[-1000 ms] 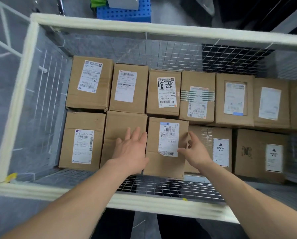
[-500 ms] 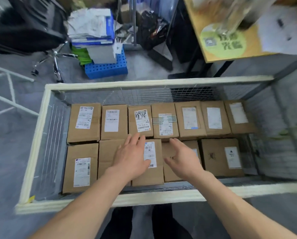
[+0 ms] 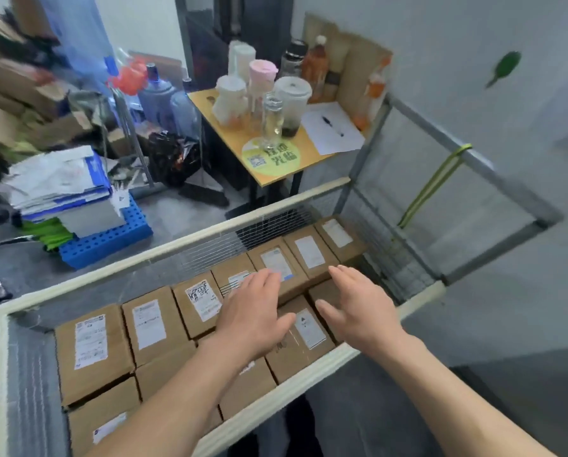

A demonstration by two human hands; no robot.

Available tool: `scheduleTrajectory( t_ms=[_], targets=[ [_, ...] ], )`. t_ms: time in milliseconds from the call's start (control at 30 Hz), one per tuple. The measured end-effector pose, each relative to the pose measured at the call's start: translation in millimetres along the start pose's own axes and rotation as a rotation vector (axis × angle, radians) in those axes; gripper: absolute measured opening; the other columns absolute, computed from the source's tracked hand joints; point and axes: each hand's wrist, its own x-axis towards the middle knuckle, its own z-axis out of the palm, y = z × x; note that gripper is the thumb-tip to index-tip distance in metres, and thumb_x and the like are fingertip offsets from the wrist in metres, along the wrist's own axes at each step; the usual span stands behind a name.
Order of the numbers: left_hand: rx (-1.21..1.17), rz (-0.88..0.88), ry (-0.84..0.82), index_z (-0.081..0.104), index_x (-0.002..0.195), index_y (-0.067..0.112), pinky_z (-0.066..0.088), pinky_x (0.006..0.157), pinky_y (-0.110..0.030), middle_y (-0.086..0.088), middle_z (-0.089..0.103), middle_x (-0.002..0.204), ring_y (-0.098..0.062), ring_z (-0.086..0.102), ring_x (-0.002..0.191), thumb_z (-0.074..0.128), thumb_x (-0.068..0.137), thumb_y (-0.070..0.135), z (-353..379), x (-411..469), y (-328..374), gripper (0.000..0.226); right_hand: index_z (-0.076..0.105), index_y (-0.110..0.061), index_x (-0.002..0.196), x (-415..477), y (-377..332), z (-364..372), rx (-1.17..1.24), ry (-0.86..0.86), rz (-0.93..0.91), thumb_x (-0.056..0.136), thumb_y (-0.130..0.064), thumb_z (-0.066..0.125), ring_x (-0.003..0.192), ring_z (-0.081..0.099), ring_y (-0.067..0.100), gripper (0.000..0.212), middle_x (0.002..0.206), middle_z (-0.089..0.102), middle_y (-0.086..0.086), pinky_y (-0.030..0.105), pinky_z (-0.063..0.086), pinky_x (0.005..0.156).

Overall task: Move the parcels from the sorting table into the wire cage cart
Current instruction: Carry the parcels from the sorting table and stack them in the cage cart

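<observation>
Cage cart [image 3: 183,250]: wire mesh, cream padded rim. Parcels [image 3: 94,341]: rectangular brown cardboard, white labels, packed in two rows. Left hand [image 3: 253,315], right hand [image 3: 358,308]: spread flat above, nothing held.

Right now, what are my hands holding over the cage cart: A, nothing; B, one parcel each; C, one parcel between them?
A: the left hand and right hand hover with straight, spread fingers over the parcels in the wire cage cart, gripping nothing.
</observation>
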Motion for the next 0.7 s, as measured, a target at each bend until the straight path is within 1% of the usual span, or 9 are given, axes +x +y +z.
scheduleTrajectory(
  t_ms=[133, 233, 300, 367, 433, 533, 700],
  targets=[
    [0.037, 0.148, 0.008, 0.022, 0.157, 0.021, 0.026, 0.120, -0.039, 0.005, 0.024, 0.162, -0.015, 0.021, 0.149, 0.053, 0.095, 0.056, -9.1, 1.7, 32.7, 0.078, 0.039, -0.020, 0.154, -35.3, 23.9, -24.5, 0.010, 0.094, 0.146, 0.095, -0.051, 0.058, 0.147, 0.033, 0.013, 0.068, 0.158, 0.041, -0.004, 0.029, 0.031, 0.114],
    [0.047, 0.264, 0.027, 0.028, 0.154, 0.020, 0.029, 0.117, -0.037, 0.005, 0.031, 0.157, -0.015, 0.027, 0.146, 0.053, 0.095, 0.056, -11.0, 0.5, 62.3, 0.073, 0.038, -0.022, 0.156, -65.1, 44.4, -41.1, 0.014, 0.155, 0.247, 0.095, -0.054, 0.057, 0.149, 0.030, 0.012, 0.071, 0.161, 0.037, -0.005, 0.030, 0.028, 0.118],
    [0.052, 0.337, 0.035, 0.027, 0.156, 0.020, 0.029, 0.119, -0.038, 0.005, 0.029, 0.160, -0.014, 0.024, 0.148, 0.053, 0.094, 0.058, -9.9, -1.5, 83.6, 0.077, 0.039, -0.023, 0.155, -86.7, 57.2, -52.2, 0.019, 0.203, 0.314, 0.094, -0.055, 0.058, 0.150, 0.030, 0.012, 0.071, 0.161, 0.037, -0.005, 0.032, 0.028, 0.120],
    [0.057, 0.399, 0.031, 0.024, 0.158, 0.021, 0.027, 0.121, -0.039, 0.005, 0.026, 0.162, -0.014, 0.021, 0.150, 0.052, 0.094, 0.059, -7.9, -2.9, 106.5, 0.080, 0.040, -0.023, 0.154, -109.0, 70.0, -63.3, 0.022, 0.243, 0.375, 0.094, -0.055, 0.059, 0.150, 0.029, 0.012, 0.072, 0.161, 0.037, -0.005, 0.032, 0.028, 0.120],
    [0.073, 0.454, 0.019, 0.023, 0.158, 0.021, 0.026, 0.121, -0.039, 0.005, 0.025, 0.163, -0.014, 0.019, 0.151, 0.051, 0.094, 0.061, -4.2, -3.7, 131.6, 0.080, 0.040, -0.022, 0.154, -132.0, 84.3, -73.9, 0.017, 0.281, 0.431, 0.093, -0.055, 0.059, 0.150, 0.028, 0.011, 0.072, 0.161, 0.036, -0.005, 0.030, 0.026, 0.119],
    [0.098, 0.534, 0.012, 0.023, 0.158, 0.022, 0.027, 0.121, -0.040, 0.005, 0.024, 0.163, -0.015, 0.019, 0.151, 0.050, 0.092, 0.065, 3.5, -5.9, 171.7, 0.083, 0.038, -0.022, 0.155, -166.1, 107.9, -88.0, 0.010, 0.329, 0.501, 0.094, -0.056, 0.058, 0.151, 0.026, 0.011, 0.073, 0.162, 0.034, -0.004, 0.029, 0.025, 0.119],
    [0.123, 0.656, 0.003, 0.031, 0.154, 0.021, 0.032, 0.116, -0.037, 0.004, 0.029, 0.160, -0.016, 0.025, 0.148, 0.053, 0.091, 0.064, 21.6, -16.9, 248.4, 0.080, 0.036, -0.022, 0.156, -224.8, 155.7, -104.6, 0.039, 0.384, 0.622, 0.094, -0.057, 0.058, 0.151, 0.023, 0.008, 0.075, 0.163, 0.031, -0.005, 0.027, 0.024, 0.118]
  ],
)
